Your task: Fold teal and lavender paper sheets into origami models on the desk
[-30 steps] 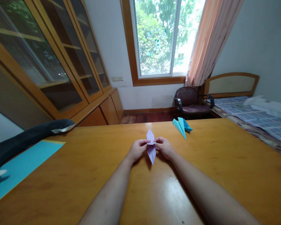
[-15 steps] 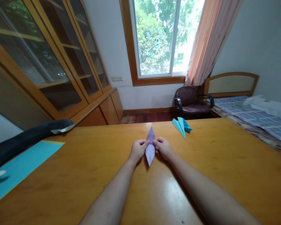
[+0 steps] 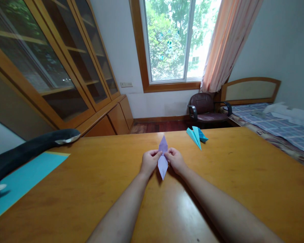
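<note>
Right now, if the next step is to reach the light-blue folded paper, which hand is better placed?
Probably the right hand: the light-blue folded paper lies beyond it, on its side. The left hand is farther, across the purple paper, which both hands hold.

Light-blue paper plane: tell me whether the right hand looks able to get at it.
Probably yes: nothing visible stands between the right hand and the light-blue paper plane, though that hand holds purple paper.
</note>
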### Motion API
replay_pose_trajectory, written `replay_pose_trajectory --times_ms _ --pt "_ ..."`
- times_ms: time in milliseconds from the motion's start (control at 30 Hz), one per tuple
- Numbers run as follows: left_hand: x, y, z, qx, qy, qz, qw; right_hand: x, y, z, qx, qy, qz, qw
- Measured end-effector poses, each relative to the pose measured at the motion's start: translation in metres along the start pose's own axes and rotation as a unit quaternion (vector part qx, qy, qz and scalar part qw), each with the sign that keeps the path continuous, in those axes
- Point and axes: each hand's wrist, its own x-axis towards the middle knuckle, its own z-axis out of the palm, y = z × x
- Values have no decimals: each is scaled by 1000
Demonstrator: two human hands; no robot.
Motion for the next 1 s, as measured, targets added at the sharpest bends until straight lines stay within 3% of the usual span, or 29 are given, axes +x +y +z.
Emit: replay_pose_trajectory --times_ms 267,467,667,1000 --pt "1 -8 5 -34 22 15 999 2 2 -1 -15 26 -18 999" --pt "2 -9 7 -17 53 78 995 2 1 2 3 43 -24 999" --pt "2 -13 5 -3 9 35 999 6 1 -3 0 56 -43 998" --pt "5 -10 -3 -31 13 3 999 8 -2 -11 5 22 -11 1000"
